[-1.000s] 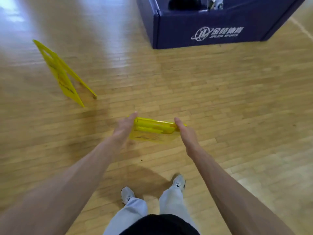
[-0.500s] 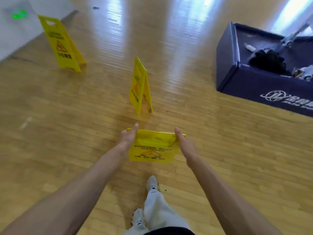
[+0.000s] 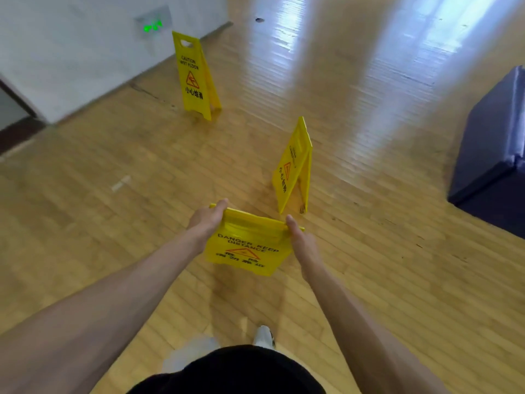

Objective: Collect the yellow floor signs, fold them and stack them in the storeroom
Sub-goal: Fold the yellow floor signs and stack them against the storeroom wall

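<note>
Both bare arms reach out straight in front and slope down. The left hand [image 3: 207, 221] grips one top corner of the yellow sign [image 3: 247, 247]. The right hand [image 3: 299, 240] grips the other top corner.

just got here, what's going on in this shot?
A person holds a yellow DANGER KEEP DISTANCE sign, gripping its top edge with the left hand and right hand at opposite corners. Two more yellow signs stand open on the wooden floor ahead, not yet collected: a nearer floor sign just beyond the hands, and a CAUTION WET FLOOR sign by the white wall.
</note>
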The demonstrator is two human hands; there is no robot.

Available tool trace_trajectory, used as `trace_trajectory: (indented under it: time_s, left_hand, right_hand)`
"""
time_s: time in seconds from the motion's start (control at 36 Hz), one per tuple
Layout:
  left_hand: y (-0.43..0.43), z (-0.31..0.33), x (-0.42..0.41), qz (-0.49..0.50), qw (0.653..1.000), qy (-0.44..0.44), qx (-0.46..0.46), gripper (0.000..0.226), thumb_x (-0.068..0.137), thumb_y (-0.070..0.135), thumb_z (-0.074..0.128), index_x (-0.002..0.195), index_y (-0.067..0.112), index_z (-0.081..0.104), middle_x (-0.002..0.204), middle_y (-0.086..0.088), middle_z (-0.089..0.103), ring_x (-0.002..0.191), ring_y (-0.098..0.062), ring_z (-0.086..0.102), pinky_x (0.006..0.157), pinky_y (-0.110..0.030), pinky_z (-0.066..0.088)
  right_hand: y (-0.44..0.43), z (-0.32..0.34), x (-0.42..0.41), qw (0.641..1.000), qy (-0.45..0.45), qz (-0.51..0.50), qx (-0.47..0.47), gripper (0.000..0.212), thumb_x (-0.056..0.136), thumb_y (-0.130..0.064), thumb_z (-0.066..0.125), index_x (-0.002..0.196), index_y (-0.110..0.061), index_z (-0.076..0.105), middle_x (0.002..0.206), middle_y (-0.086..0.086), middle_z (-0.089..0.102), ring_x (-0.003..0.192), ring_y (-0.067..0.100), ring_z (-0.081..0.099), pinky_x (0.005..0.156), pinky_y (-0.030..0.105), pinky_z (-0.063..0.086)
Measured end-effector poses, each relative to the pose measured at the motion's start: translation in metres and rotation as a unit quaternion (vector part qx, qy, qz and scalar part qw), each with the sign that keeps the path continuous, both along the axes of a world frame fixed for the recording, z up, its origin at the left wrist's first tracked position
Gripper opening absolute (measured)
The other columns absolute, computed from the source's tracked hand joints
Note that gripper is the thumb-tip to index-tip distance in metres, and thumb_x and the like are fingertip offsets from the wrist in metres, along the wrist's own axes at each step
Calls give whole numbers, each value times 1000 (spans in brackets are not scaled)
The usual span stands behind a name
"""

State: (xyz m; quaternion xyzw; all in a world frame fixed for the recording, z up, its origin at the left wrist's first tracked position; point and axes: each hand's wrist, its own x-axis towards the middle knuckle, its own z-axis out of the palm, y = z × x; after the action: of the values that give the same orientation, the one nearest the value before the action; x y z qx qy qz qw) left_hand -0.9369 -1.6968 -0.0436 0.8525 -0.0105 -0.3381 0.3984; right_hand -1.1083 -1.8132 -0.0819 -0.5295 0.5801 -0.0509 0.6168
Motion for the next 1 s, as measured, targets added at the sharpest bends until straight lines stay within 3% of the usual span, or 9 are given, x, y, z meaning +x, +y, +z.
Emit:
trace_trajectory:
  time_s: [0.22, 0.33, 0.44, 0.5, 0.58, 0.72, 0.81, 0.86, 1.0]
  left_hand:
    - [-31, -10, 64, 8, 999, 36, -27, 61, 84, 56, 53, 121, 8, 61, 127, -12, 60, 118, -30, 55, 105, -46, 43]
    - [-57, -27, 108, 20, 998, 59, -31, 60, 86, 54, 53, 124, 8, 59, 124, -9, 60, 113, -29, 55, 104, -44, 44]
    - [-83, -40, 158, 18, 996, 84, -23, 54, 89, 49, 52, 122, 8, 59, 119, -9, 60, 102, -26, 55, 97, -38, 48]
    - [-93, -44, 182, 6, 996, 90, -20, 57, 89, 50, 52, 125, 7, 57, 127, -12, 58, 112, -28, 55, 101, -39, 46]
    - [-109, -44, 218, -22, 995, 98, -4, 54, 91, 47, 52, 125, 6, 56, 130, -14, 55, 119, -32, 53, 105, -42, 43]
    - [-147, -45, 273, -75, 994, 80, 18, 52, 90, 47, 50, 116, 4, 61, 122, -17, 61, 112, -34, 58, 96, -41, 48]
    - [-171, -46, 294, -119, 989, 73, 44, 56, 91, 48, 47, 121, 2, 60, 124, -18, 61, 113, -35, 57, 84, -35, 44]
    - [-190, -44, 306, -145, 986, 60, 59, 58, 93, 48, 44, 125, 1, 58, 127, -18, 59, 116, -34, 55, 86, -34, 41]
    - [-242, -46, 327, -191, 976, 66, 84, 60, 92, 50, 44, 124, 2, 58, 127, -19, 60, 116, -36, 56, 93, -38, 43]
  right_hand:
    - [-42, -1, 67, 1000, -14, 10, 14, 75, 84, -68, 53, 133, -11, 56, 133, 9, 58, 121, 29, 53, 96, 40, 41]
    - [-63, -8, 109, 1000, -8, -7, 13, 63, 85, -65, 55, 126, -18, 55, 128, 7, 59, 119, 30, 54, 106, 52, 42]
    - [-81, -15, 158, 999, -7, -29, 35, 62, 90, -58, 53, 133, -14, 53, 118, 3, 57, 116, 27, 55, 102, 45, 44]
    - [-87, -19, 181, 998, -16, -44, 43, 62, 91, -57, 53, 133, -13, 53, 121, 4, 60, 112, 24, 56, 95, 41, 45]
    - [-94, -26, 217, 995, -15, -86, 49, 64, 88, -58, 56, 132, -13, 55, 122, 7, 64, 112, 26, 60, 97, 45, 48]
    - [-120, -27, 271, 985, -29, -159, 58, 46, 89, -49, 60, 122, -16, 61, 117, 8, 66, 108, 26, 61, 101, 48, 49]
    - [-138, -24, 291, 978, -32, -195, 66, 34, 93, -39, 58, 118, -16, 58, 113, 6, 62, 101, 22, 57, 102, 48, 49]
    - [-153, -23, 300, 974, -30, -213, 65, 29, 95, -35, 56, 117, -14, 56, 113, 7, 59, 101, 21, 55, 102, 47, 49]
    - [-188, -34, 316, 968, -3, -240, 72, 51, 93, -43, 57, 128, -6, 55, 115, 7, 58, 104, 23, 55, 103, 48, 48]
